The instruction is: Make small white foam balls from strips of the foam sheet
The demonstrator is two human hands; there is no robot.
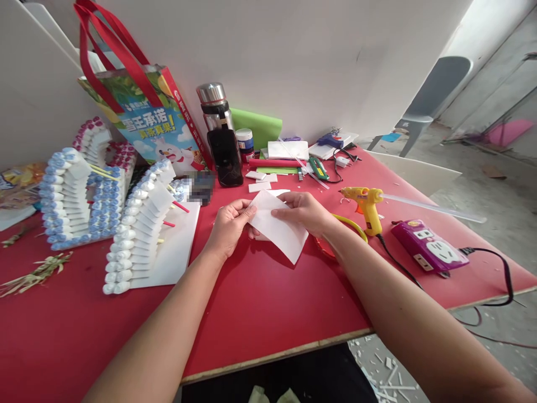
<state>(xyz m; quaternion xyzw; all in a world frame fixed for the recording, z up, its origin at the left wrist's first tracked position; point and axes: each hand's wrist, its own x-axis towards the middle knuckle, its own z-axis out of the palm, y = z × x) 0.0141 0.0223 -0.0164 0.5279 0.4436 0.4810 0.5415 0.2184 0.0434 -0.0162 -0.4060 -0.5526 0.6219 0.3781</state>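
Both hands hold a sheet of white paper (282,229) above the red table (268,313). My left hand (232,224) pinches its left corner between thumb and fingers. My right hand (304,211) grips the upper right part, thumb on top, the other fingers partly hidden behind the sheet. One corner of the paper points down toward me. Just beyond the hands lie several small white rectangular pieces (260,186). Left of my left hand stands a curved white craft model (146,224) edged with white and blue rolled tips, on a white board.
On the right are a yellow glue gun (366,207) and a purple power strip (430,246) with a black cord. A phone (225,157) leans on a steel flask (212,101) beside a printed bag (146,123). A green cutter (318,168) lies behind. Another blue-and-white model (67,196) stands left.
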